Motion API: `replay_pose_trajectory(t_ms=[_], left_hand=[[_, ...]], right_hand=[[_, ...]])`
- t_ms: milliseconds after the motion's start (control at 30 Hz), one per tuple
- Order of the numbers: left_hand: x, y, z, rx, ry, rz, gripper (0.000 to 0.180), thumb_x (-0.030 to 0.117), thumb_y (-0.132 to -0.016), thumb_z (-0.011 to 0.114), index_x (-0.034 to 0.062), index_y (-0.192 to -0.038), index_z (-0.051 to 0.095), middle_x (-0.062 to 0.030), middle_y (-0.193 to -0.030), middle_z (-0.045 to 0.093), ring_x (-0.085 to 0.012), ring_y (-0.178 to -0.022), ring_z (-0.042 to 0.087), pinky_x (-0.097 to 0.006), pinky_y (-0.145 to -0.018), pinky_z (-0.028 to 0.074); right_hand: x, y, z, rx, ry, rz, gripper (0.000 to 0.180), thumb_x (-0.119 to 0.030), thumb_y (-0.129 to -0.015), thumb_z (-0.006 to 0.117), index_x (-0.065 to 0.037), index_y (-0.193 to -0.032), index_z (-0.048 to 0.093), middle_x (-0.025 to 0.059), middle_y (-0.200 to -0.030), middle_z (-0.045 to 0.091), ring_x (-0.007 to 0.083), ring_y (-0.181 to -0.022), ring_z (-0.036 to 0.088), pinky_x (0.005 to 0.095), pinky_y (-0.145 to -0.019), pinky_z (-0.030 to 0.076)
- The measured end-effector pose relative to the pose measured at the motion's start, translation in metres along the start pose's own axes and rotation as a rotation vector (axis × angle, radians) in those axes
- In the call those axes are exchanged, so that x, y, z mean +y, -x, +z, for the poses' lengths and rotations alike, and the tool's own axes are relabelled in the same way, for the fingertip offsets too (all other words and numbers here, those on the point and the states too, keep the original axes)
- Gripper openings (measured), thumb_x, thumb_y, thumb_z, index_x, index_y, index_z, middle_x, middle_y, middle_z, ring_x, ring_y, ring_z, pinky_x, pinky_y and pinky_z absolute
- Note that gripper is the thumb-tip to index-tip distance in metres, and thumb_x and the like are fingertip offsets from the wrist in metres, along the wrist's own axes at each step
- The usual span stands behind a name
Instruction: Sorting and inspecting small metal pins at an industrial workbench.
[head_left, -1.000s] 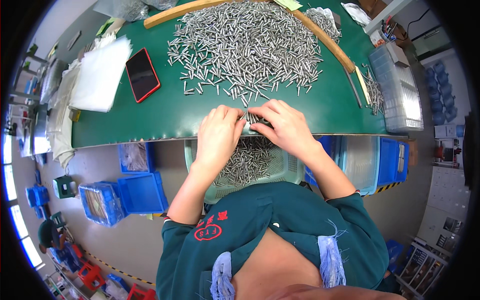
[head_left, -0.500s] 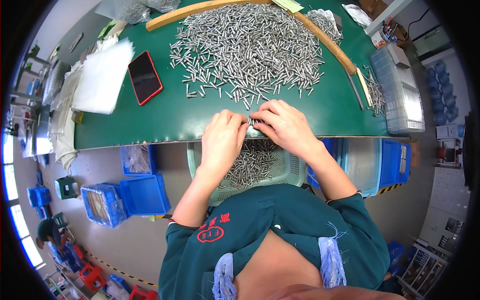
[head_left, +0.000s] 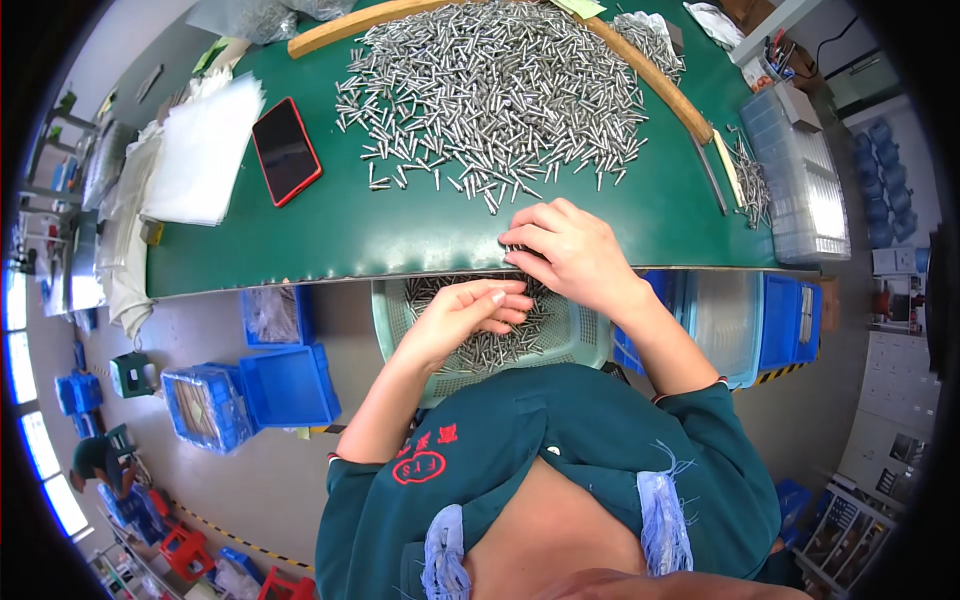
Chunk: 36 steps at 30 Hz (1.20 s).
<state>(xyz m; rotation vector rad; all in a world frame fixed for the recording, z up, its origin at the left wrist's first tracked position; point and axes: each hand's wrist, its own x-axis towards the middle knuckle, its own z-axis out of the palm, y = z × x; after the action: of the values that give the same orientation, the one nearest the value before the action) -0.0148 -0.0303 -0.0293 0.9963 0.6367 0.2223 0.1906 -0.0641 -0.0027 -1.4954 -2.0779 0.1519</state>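
A large heap of small silver metal pins (head_left: 500,90) covers the middle of the green table (head_left: 330,240). At the table's front edge my right hand (head_left: 568,250) is closed, its thumb and fingers pinching a few pins (head_left: 514,249) mostly hidden beneath the fingertips. My left hand (head_left: 465,315) hovers just below that edge, over a pale green plastic basket (head_left: 585,330). Its fingers are loosely bent and apart, with nothing visible in them. More loose metal pins (head_left: 490,350) lie in the basket, partly covered by my left hand.
Wooden strips (head_left: 665,90) border the heap. A red-edged phone (head_left: 287,152) and white sheets (head_left: 203,150) lie to the left. Clear plastic trays (head_left: 800,180) stand at the right. Blue bins (head_left: 290,385) sit below the table, and a person (head_left: 98,462) is far off at lower left.
My left hand has left the table edge, dropping toward me over the basket, its fingers now apart. My right hand has stayed nearly in place at the edge.
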Motion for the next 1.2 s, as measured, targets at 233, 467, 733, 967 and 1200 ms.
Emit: replay_pose_trajectory(t_ms=[233, 467, 733, 967, 1200], left_hand=[[-0.014, -0.02, -0.004, -0.163, 0.68, -0.075, 0.03, 0.017, -0.099, 0.05, -0.0065, -0.118, 0.054, -0.0194, -0.111, 0.063, -0.0292, -0.105, 0.064, -0.042, -0.094, 0.054], [-0.014, -0.023, 0.005, -0.075, 0.48, -0.085, 0.027, 0.02, -0.097, 0.055, -0.0025, -0.112, 0.059, -0.0132, -0.103, 0.067, -0.0213, -0.094, 0.068, -0.034, -0.084, 0.057], [-0.006, -0.017, 0.014, 0.051, 0.068, -0.048, 0.028, 0.021, -0.096, 0.057, -0.0035, -0.108, 0.061, -0.0103, -0.098, 0.068, -0.0167, -0.089, 0.068, -0.027, -0.076, 0.057], [0.014, -0.002, 0.018, 0.098, -0.116, 0.051, 0.024, 0.018, -0.097, 0.057, -0.0029, -0.106, 0.065, -0.0099, -0.094, 0.07, -0.0142, -0.085, 0.068, -0.024, -0.073, 0.055], [0.018, 0.001, 0.019, 0.08, -0.092, 0.039, 0.022, 0.013, -0.096, 0.056, -0.0029, -0.108, 0.064, -0.0119, -0.095, 0.07, -0.0164, -0.084, 0.069, -0.026, -0.072, 0.056]], right_hand=[[-0.016, 0.014, -0.011, -0.117, -0.086, -0.001, 0.021, -0.017, -0.076, 0.073, -0.011, -0.095, 0.068, -0.0012, -0.097, 0.063, 0.0204, -0.083, 0.06, 0.0329, -0.07, 0.051], [-0.023, 0.022, -0.018, -0.16, -0.194, 0.117, 0.035, -0.016, -0.077, 0.072, -0.01, -0.111, 0.064, 0.0035, -0.105, 0.06, 0.024, -0.089, 0.061, 0.0347, -0.074, 0.052], [-0.022, 0.023, -0.022, -0.204, -0.471, 0.295, 0.031, -0.009, -0.085, 0.067, -0.008, -0.116, 0.063, 0.0063, -0.102, 0.06, 0.0162, -0.081, 0.063, 0.0293, -0.071, 0.051], [-0.016, 0.022, -0.02, -0.215, -0.732, 0.333, 0.019, -0.005, -0.088, 0.064, -0.002, -0.107, 0.067, 0.0058, -0.099, 0.06, 0.014, -0.086, 0.06, 0.0265, -0.074, 0.048], [-0.014, 0.022, -0.017, -0.177, -0.802, 0.318, 0.017, -0.012, -0.089, 0.064, -0.003, -0.103, 0.068, 0.0053, -0.095, 0.062, 0.0168, -0.087, 0.06, 0.0285, -0.074, 0.049]])
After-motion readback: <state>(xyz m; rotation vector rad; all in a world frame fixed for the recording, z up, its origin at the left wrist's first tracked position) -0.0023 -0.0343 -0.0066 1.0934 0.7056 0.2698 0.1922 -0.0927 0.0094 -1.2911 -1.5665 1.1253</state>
